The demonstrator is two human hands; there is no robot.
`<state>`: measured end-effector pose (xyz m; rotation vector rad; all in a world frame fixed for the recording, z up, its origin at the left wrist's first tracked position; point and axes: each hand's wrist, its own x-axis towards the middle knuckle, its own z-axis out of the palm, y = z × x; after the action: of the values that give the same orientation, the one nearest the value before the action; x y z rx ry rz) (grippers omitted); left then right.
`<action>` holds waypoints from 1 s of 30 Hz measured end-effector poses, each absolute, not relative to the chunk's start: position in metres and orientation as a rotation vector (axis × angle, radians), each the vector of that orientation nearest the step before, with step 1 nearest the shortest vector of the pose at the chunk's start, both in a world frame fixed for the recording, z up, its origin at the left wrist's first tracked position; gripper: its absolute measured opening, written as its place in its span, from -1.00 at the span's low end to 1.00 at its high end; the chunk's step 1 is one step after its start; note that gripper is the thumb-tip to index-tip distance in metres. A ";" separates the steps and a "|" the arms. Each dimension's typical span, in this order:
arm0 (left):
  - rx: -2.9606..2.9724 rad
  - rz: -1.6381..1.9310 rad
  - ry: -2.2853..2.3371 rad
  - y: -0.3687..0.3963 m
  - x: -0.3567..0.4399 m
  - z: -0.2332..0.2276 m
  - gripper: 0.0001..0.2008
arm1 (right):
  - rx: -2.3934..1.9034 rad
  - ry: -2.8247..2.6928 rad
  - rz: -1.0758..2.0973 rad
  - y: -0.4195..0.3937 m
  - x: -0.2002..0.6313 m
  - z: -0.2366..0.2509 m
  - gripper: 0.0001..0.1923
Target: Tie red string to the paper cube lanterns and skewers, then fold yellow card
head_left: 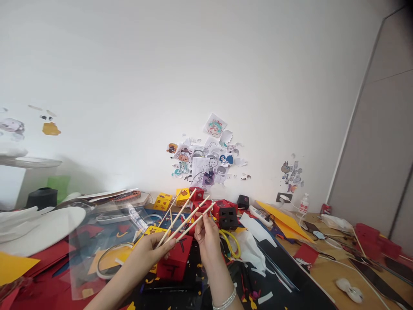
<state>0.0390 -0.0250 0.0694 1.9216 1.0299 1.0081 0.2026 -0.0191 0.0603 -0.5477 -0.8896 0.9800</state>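
Head-worn view — facing forward and down, across nearby desk (319, 273), toward wall (193, 64)

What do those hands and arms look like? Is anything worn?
The left hand and right hand are bare, with no gloves. No sleeves show on the forearms. A silvery, glittering bracelet circles the right wrist; none shows on the left.

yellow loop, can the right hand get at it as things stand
Probably yes: the yellow loop appears beside the right hand, its outer side uncovered, though that hand seems to pinch a wooden stick.
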 end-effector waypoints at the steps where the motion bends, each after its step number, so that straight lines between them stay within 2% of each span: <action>1: 1.918 1.011 1.031 -0.025 0.039 0.069 -0.59 | -0.551 -0.891 0.978 -0.019 0.203 0.060 -0.59; 9: 1.889 1.043 1.023 -0.027 0.041 0.069 -0.58 | -0.576 -0.860 0.886 -0.019 0.202 0.061 -0.58; 14: 1.858 1.119 1.046 -0.026 0.041 0.070 -0.56 | -0.595 -1.038 0.992 -0.029 0.193 0.064 -0.52; 20: 1.808 1.191 0.968 -0.027 0.039 0.074 -0.53 | -0.706 -1.167 0.982 -0.029 0.187 0.060 -0.66; 24: 1.638 1.265 1.037 -0.031 0.035 0.077 -0.52 | -0.710 -1.102 0.956 -0.035 0.201 0.084 -0.65; 30: 1.565 1.129 0.874 -0.039 0.030 0.091 -0.55 | -0.730 -1.260 0.918 -0.057 0.232 0.150 -0.68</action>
<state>0.0297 -0.0390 0.0912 1.5646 0.8743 1.1291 0.2320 -0.0566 0.1501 -0.7301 -1.2602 0.9178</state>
